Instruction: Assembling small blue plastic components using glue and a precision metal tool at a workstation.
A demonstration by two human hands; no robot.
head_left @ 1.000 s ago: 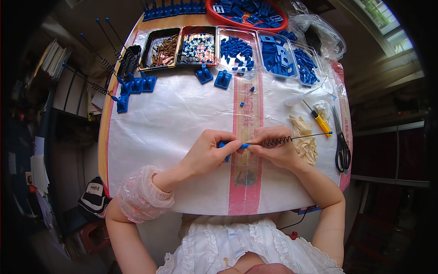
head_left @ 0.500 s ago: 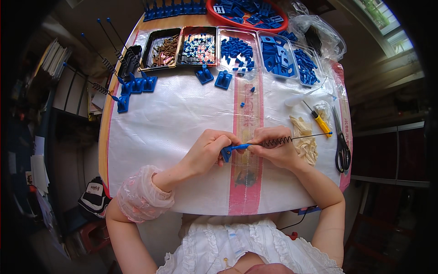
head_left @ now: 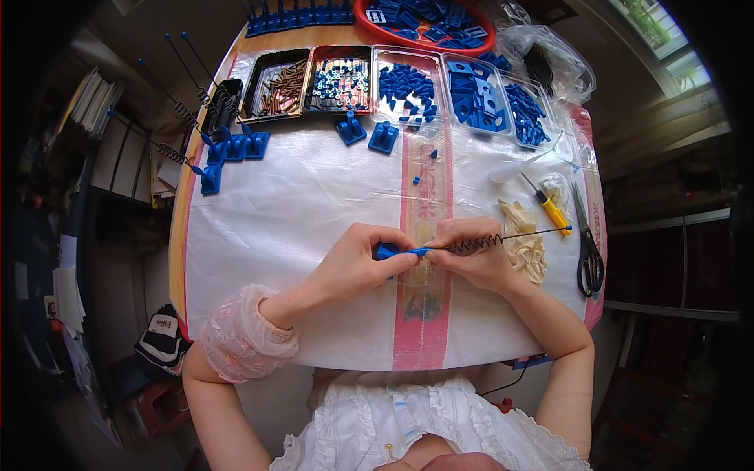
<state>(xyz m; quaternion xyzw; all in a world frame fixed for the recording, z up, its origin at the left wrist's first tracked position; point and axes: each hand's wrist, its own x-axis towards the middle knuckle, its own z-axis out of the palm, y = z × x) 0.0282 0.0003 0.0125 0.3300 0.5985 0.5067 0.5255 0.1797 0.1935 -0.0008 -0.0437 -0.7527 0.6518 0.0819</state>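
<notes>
Above the middle of the white sheet, my left hand (head_left: 357, 263) grips a small blue plastic base (head_left: 385, 251), thumb and fingers closed round it. Close beside it, my right hand (head_left: 475, 263) pinches the spot where the base's narrow blue stem (head_left: 421, 252) meets a black coil spring (head_left: 477, 243). From the spring a thin dark rod runs out to the right and ends in a blue tip (head_left: 569, 228). My fingers cover much of the base and the joint between stem and spring.
Trays of brass-coloured pins (head_left: 287, 90), small beads (head_left: 339, 82) and blue parts (head_left: 407, 90) line the back. Finished-looking spring pieces (head_left: 236, 147) stand at the left. Scissors (head_left: 587, 251), a yellow-handled screwdriver (head_left: 554, 212) and a crumpled beige glove (head_left: 522, 239) lie at the right.
My left hand has shifted its grip and turned the blue base, its thumb now lying along the stem. My right hand and the spring have barely moved.
</notes>
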